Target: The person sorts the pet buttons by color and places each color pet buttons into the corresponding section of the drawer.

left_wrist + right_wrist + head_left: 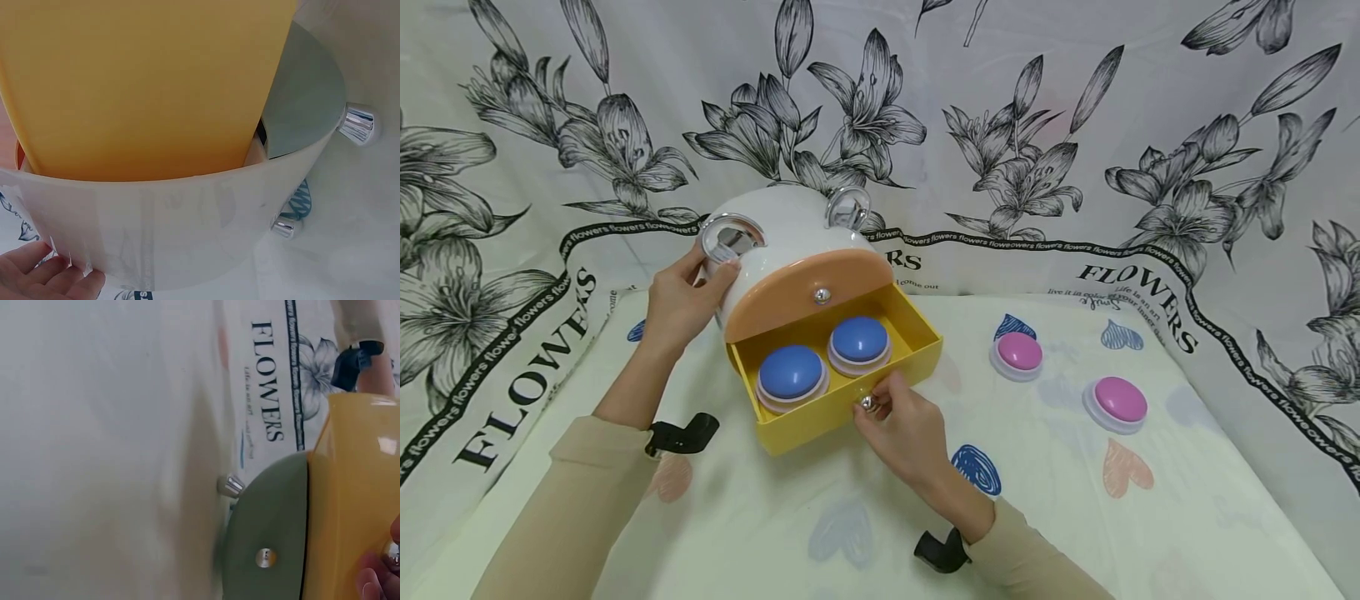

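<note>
A rounded white drawer box (786, 217) with silver ear-like rings stands tilted in the head view. My left hand (681, 300) grips its left side by one silver ring (730, 237), thumb on the shell. In the left wrist view, that hand's fingertips (94, 278) touch the shell. The yellow drawer (820, 419) is pulled out below the closed orange drawer (775, 302). Two blue domed push buttons (790, 372) with pale bases sit inside it. My right hand (906, 429) pinches the yellow drawer's silver knob (868, 403). A green drawer (269, 519) shows in the right wrist view.
Two pink domed push buttons, one nearer the box (1019, 352) and one farther right (1120, 400), lie on the heart-patterned white cloth (760, 533). Behind hangs a flower-printed curtain (985, 50). Small silver feet (359, 125) stick out beneath the box.
</note>
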